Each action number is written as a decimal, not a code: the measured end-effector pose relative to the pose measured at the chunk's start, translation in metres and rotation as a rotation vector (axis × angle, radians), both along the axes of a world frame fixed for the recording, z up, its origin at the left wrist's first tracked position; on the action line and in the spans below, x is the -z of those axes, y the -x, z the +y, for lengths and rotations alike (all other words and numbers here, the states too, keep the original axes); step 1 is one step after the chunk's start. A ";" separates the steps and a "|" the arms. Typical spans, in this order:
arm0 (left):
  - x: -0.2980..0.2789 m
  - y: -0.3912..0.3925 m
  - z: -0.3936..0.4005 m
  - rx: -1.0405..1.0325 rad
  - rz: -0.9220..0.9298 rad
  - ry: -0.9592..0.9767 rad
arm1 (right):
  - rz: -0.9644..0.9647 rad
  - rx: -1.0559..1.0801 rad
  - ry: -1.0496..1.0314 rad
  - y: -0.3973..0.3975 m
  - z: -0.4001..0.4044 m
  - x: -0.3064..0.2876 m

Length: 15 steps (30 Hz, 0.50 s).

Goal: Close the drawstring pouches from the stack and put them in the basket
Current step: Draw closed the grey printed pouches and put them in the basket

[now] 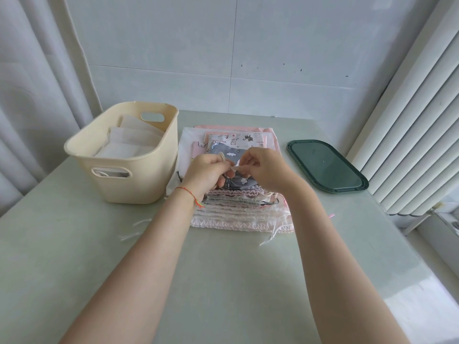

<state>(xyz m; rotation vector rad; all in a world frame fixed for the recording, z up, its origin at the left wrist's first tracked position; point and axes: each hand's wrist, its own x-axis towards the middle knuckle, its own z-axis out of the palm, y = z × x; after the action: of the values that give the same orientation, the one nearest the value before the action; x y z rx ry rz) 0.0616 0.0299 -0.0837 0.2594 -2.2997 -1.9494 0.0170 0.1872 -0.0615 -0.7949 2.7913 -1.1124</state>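
Where the stack of pouches [236,194] lies mid-desk [223,281], both hands meet above it: left hand [205,173] and right hand [267,170] each pinch the pale cord [234,167] of a grey pouch [233,155], fingers curled. Cream basket [124,175], left of stack, holds white pouches [126,142]. Dark green tray [326,166], right.

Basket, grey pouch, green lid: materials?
Basket: looks like moulded cream plastic, semi-matte, with smooth rounded walls and cut-out handles.
Grey pouch: seems printed woven fabric, matte; it gathers in soft folds under both hands.
Green lid: probably rigid dark plastic; its flat centre reflects light, rim raised.
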 end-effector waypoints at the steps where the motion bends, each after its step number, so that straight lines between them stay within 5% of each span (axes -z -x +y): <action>1: 0.001 0.000 0.000 -0.009 0.022 0.024 | -0.008 -0.003 -0.011 0.000 0.000 0.001; 9: 0.004 0.004 -0.001 0.005 0.124 0.183 | -0.045 -0.041 0.142 -0.004 -0.006 -0.002; 15: 0.005 0.004 0.000 -0.124 0.109 0.271 | 0.112 0.051 -0.032 -0.009 -0.017 -0.002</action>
<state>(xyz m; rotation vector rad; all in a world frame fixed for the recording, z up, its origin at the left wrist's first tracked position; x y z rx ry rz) 0.0580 0.0298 -0.0887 0.2544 -2.3784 -1.5341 0.0258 0.1701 -0.0593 -0.8120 2.9292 -1.0597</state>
